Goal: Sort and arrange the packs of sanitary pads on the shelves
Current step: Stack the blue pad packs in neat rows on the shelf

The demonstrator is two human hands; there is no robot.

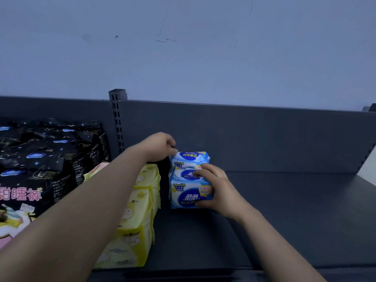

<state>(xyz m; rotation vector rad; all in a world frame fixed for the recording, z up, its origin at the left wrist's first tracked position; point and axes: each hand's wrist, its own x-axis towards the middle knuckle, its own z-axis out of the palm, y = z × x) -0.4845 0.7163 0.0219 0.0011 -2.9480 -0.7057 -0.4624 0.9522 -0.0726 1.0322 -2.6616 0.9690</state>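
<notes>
Two blue-and-white pad packs stand in a row on the dark shelf (pixel 284 210). My right hand (pixel 215 188) grips the front blue pack (pixel 183 195) from its right side, fingers over its top and thumb low on its face. My left hand (pixel 160 146) reaches over the yellow packs and pinches the top left corner of the rear blue pack (pixel 189 158). A row of yellow pad packs (pixel 140 220) stands just left of the blue ones, partly hidden by my left forearm.
Several black starry packs (pixel 40 159) fill the shelf's left end. A slotted upright post (pixel 118 119) and a dark back panel (pixel 244 135) stand behind. The shelf surface stretches bare to the right of the blue packs.
</notes>
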